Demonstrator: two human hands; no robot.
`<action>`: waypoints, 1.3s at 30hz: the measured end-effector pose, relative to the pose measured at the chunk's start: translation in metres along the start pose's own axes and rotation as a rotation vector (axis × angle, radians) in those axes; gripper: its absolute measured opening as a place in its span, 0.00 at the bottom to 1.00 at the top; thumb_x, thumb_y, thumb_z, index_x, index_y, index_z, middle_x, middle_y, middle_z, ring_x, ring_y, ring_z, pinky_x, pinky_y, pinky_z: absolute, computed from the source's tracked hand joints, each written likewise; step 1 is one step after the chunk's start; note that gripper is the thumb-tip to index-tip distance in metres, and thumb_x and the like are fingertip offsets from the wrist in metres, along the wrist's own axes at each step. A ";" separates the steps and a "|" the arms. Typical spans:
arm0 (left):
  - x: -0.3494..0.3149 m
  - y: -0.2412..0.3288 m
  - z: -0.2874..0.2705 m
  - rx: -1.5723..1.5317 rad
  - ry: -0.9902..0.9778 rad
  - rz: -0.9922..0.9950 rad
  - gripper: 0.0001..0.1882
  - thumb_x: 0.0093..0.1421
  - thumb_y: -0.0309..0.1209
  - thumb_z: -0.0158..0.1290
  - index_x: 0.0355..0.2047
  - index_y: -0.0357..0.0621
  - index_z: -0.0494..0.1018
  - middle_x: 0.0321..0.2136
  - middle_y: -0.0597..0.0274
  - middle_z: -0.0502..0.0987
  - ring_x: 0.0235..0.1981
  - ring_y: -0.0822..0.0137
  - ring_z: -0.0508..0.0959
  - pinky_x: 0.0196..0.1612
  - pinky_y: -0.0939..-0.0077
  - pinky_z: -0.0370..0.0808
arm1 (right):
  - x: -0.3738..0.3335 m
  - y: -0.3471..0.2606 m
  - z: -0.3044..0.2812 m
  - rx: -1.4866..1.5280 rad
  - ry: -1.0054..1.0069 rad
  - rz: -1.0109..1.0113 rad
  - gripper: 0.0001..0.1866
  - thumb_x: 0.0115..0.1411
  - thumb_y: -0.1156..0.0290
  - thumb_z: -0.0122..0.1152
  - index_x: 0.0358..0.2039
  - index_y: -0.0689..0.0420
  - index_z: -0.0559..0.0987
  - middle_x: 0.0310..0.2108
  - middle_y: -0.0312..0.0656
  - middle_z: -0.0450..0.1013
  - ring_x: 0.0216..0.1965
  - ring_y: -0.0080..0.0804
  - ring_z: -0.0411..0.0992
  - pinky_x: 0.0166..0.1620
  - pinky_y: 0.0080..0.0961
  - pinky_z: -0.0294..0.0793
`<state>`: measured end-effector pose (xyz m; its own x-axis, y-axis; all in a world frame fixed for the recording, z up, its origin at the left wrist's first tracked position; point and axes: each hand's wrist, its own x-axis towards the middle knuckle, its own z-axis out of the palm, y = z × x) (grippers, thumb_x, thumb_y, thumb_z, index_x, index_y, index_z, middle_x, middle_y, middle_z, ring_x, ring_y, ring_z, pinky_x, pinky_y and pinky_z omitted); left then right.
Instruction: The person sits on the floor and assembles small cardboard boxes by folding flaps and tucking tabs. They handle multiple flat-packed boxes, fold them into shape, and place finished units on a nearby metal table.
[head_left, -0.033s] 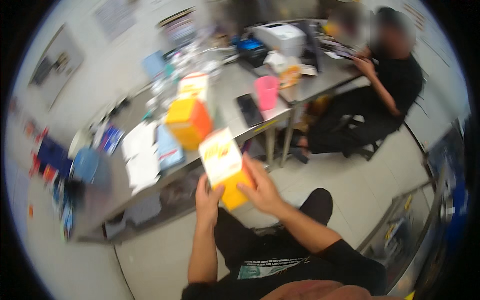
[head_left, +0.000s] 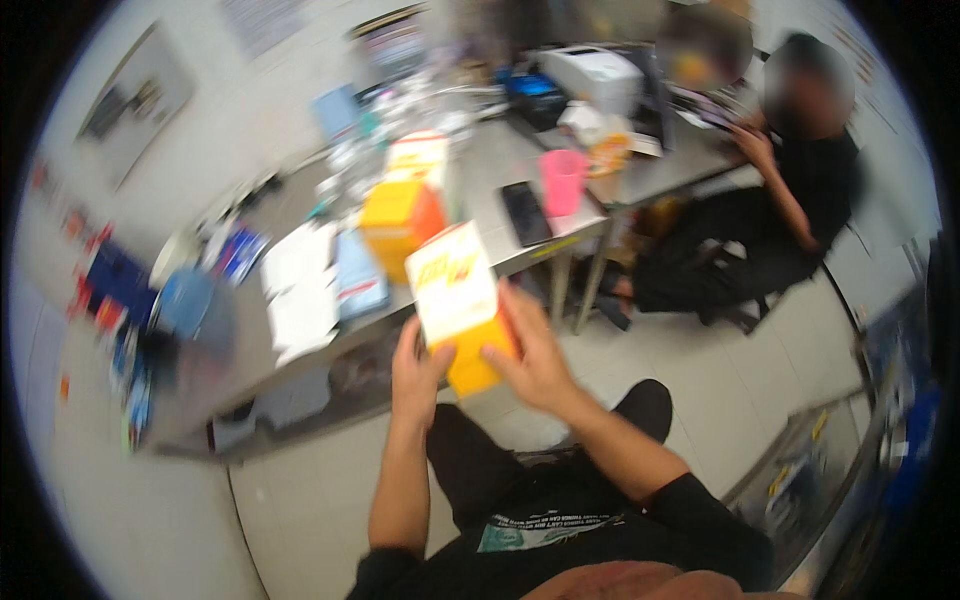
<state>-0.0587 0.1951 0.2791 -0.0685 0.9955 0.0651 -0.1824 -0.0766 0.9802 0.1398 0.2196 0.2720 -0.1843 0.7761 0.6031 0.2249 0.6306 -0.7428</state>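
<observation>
One metal bench (head_left: 480, 185) carries at least one yellow-orange carton (head_left: 392, 215). One white-and-yellow carton (head_left: 455, 280) is held before its front edge, gripped by left hand (head_left: 415, 370) and right hand (head_left: 537, 350). Near the front-right corner: one pink cup (head_left: 564, 183), one black smartphone (head_left: 525, 213).

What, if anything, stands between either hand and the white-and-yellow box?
Nothing visible: the left hand and right hand both grip the white-and-yellow box directly, from opposite sides. The orange-and-yellow box on the metal table stands beyond it, not between.
</observation>
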 end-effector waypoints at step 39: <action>0.291 0.115 -0.069 0.715 0.173 -0.013 0.14 0.67 0.37 0.56 0.46 0.39 0.75 0.36 0.52 0.81 0.36 0.61 0.82 0.40 0.65 0.79 | 0.249 0.037 0.092 -0.414 -0.032 -0.007 0.29 0.63 0.50 0.65 0.38 0.72 0.84 0.53 0.65 0.73 0.55 0.62 0.71 0.61 0.45 0.72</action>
<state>-0.1668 0.4723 0.3978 -0.2356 0.9685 0.0805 0.4958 0.0486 0.8671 0.0143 0.4366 0.3680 -0.2153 0.7756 0.5934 0.5880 0.5881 -0.5553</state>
